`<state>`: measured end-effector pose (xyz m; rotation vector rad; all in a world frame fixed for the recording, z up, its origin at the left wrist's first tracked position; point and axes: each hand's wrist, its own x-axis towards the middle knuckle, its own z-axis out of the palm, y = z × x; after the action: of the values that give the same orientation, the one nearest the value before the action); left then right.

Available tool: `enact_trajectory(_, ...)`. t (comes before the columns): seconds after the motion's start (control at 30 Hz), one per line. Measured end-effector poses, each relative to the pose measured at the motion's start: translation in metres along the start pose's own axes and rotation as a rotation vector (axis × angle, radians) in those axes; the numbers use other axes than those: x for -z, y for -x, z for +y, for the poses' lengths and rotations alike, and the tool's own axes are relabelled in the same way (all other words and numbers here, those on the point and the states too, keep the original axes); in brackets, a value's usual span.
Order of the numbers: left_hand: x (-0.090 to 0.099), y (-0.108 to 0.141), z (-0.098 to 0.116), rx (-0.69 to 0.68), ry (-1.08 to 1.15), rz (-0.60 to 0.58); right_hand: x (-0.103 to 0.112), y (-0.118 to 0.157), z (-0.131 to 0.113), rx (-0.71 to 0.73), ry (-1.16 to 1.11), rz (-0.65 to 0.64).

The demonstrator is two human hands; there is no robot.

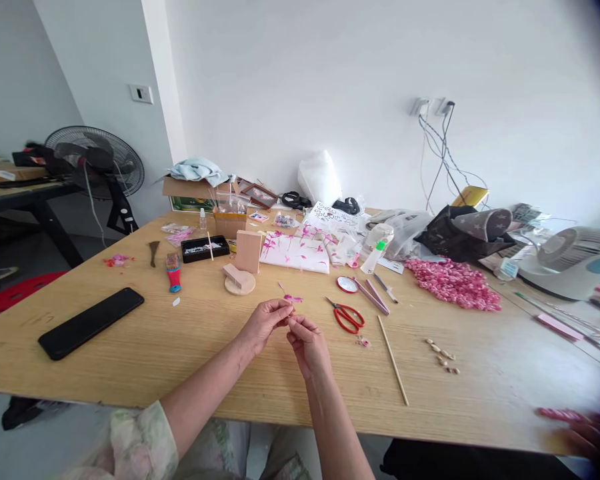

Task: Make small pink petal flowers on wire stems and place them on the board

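Observation:
Over the middle of the table, my left hand [267, 323] and my right hand [307, 341] meet fingertip to fingertip, both pinched closed. Between them is a small pink flower [293, 299] whose thin petals stick out just above the fingers; its lower end is hidden by them. Close to my right hand lie red-handled scissors [347, 316] and a few small pale pink bits [363, 341]. A wooden stick [393, 360] rests farther right. Beyond my left hand, a small wooden block sits on a round wooden disc [240, 285].
Pink petals lie on a white cloth [300, 259] behind. At left are a black tray [205, 248], a red-and-blue brush [173, 273] and a black phone-like slab [93, 323]. Rightward lie a pink bead-like heap [453, 283] and a white fan [570, 263]. Another person's hand [587, 433] shows lower right.

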<state>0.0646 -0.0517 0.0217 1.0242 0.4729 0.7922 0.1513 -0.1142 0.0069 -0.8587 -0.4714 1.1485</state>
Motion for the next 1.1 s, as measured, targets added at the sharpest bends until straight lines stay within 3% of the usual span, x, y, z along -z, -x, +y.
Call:
enact_trajectory(0.37,0.001,0.002,0.001,-0.012,-0.02,0.062,-0.004,0.0,0.004,0.034,0.137,0.03)
enact_trajectory(0.63,0.007,-0.003,0.002,-0.055,-0.129,0.091,0.001,0.001,0.004,0.212,0.415,0.099)
enact_trajectory(1.1,0.002,0.0,0.004,-0.078,0.035,0.094,-0.001,-0.008,0.02,0.395,0.648,0.16)
